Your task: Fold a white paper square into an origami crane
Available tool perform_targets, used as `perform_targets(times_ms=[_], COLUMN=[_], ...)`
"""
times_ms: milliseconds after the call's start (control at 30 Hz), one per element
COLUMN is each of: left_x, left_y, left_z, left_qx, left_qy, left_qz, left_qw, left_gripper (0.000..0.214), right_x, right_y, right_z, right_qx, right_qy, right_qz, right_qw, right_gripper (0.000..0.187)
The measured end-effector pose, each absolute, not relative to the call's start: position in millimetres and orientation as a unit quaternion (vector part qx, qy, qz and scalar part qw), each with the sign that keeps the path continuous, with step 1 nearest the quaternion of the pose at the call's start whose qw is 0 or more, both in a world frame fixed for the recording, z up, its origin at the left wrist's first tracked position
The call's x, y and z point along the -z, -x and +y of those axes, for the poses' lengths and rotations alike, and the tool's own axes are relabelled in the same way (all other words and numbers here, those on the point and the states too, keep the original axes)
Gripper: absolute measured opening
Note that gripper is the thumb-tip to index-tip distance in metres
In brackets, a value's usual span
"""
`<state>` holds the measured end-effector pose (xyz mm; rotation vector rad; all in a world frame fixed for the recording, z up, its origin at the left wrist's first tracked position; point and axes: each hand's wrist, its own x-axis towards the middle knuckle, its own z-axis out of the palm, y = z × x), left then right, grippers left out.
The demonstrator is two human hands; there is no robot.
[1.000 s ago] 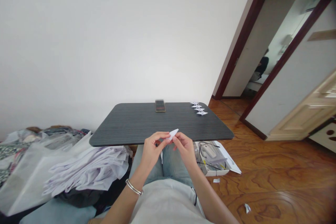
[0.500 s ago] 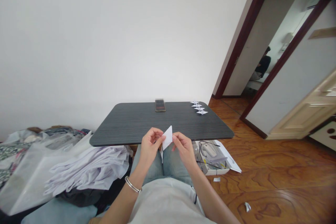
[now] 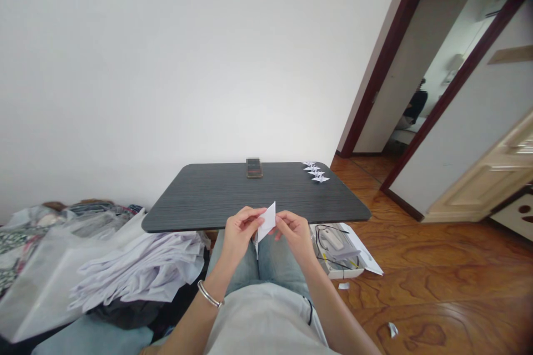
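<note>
A small folded piece of white paper (image 3: 267, 221) is held up over my lap, just off the table's near edge. My left hand (image 3: 241, 229) pinches its left side between thumb and fingers. At its right edge, the thumb and fingertips of my right hand (image 3: 292, 228) are closed on the paper. A narrow white point of it hangs down below my left fingers. Several white paper cranes (image 3: 320, 179) stand in a row at the far right of the dark table (image 3: 208, 194).
A phone (image 3: 254, 168) leans at the table's back edge. White folded cloth (image 3: 141, 266) and bags are piled at left. A white box (image 3: 343, 273) with cables sits on the floor at right, near paper scraps (image 3: 392, 329). A person (image 3: 415, 105) shows through the doorway.
The paper has shifted slightly to the right and tilted a little. My right fingertips have moved in closer against its right edge. The left hand keeps its pinch.
</note>
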<state>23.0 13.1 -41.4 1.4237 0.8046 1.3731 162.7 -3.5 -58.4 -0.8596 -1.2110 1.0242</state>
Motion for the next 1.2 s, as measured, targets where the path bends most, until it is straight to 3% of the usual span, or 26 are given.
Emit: perform_targets(times_ms=[233, 600, 967, 1200], left_x=[40.3, 45.5, 48.8, 50.0], left_y=[-22.7, -17.8, -19.7, -18.7], left_z=[11.1, 14.2, 14.1, 16.5], left_qx=[-0.558, -0.457, -0.504, -0.495], left_qy=[-0.596, -0.604, -0.601, -0.602], left_qz=[0.329, 0.340, 0.394, 0.399], left_qw=[0.475, 0.558, 0.479, 0.483], left_gripper=[0.013, 0.017, 0.013, 0.014], right_x=[57.4, 53.9, 53.7, 53.6], right_y=[-163.5, -167.9, -169.6, -169.5], right_z=[-3.3, -1.6, -4.2, -3.2], right_qx=[-0.454, -0.465, -0.511, -0.553], right_qy=[0.381, 0.386, 0.387, 0.393], right_qz=[-0.518, -0.506, -0.511, -0.489], right_qw=[0.618, 0.615, 0.573, 0.548], right_gripper=[0.022, 0.024, 0.027, 0.027])
